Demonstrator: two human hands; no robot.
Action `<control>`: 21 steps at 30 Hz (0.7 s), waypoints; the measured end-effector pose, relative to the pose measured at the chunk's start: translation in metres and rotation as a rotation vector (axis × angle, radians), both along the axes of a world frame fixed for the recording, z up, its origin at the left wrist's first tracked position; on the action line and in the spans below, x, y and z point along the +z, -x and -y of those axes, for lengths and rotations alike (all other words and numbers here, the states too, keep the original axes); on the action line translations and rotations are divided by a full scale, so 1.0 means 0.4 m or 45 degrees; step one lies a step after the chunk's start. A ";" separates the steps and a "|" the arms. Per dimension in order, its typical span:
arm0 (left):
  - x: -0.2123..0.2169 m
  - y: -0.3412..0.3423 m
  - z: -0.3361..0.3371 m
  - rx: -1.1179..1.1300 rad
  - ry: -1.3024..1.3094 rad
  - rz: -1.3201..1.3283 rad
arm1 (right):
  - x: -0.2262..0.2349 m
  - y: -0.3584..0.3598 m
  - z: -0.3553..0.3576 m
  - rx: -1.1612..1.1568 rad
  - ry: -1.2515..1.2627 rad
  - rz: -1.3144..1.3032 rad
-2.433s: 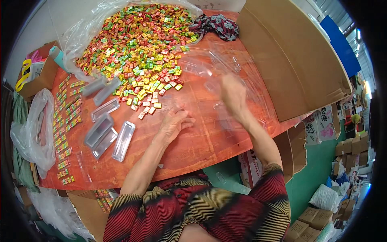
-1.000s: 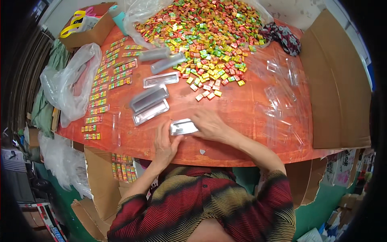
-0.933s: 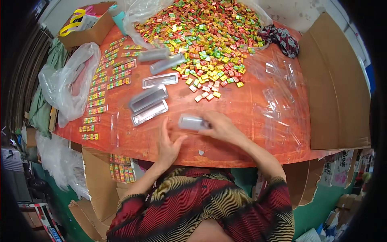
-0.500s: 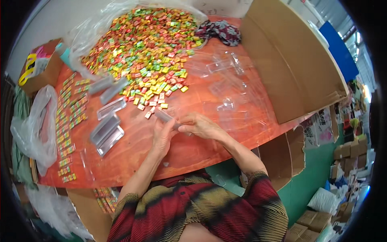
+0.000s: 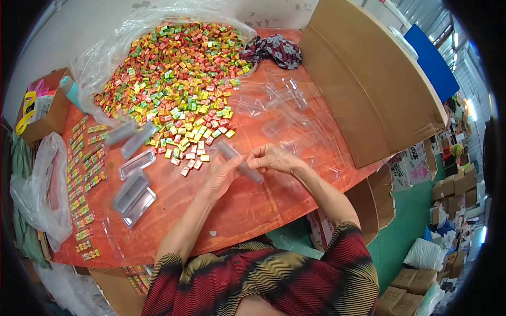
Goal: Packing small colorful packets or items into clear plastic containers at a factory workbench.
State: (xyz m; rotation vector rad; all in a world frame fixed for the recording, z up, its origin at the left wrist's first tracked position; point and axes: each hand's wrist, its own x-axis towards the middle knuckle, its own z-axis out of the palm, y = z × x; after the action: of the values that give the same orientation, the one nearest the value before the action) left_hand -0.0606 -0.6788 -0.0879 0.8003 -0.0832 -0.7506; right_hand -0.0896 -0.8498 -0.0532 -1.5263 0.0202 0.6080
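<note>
The left hand [image 5: 222,174] is clamping a clear tray [image 5: 228,150], presumably steadying it; the right hand [image 5: 275,159] is pinching its fingers together alongside (on what is unclear).

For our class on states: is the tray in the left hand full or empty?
Apparently empty: no bright colours show through the tray; the left hand covers part.

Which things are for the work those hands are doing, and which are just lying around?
Seemingly for the work:
clear tray in the left hand
loose clear trays
heap of small colourful blocks
thin clear plastic pieces

Probably just lying about:
patterned cloth
small pale scrap
</note>
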 end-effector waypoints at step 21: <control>-0.022 -0.132 0.050 -0.125 0.101 -0.075 | 0.061 -0.146 0.149 -0.148 1.527 1.058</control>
State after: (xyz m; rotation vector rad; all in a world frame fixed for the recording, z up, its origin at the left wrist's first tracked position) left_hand -0.0079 -0.6987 -0.0967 0.7020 -0.0997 -0.8580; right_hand -0.0310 -0.9094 -0.0287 -2.8155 -0.1930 -0.2797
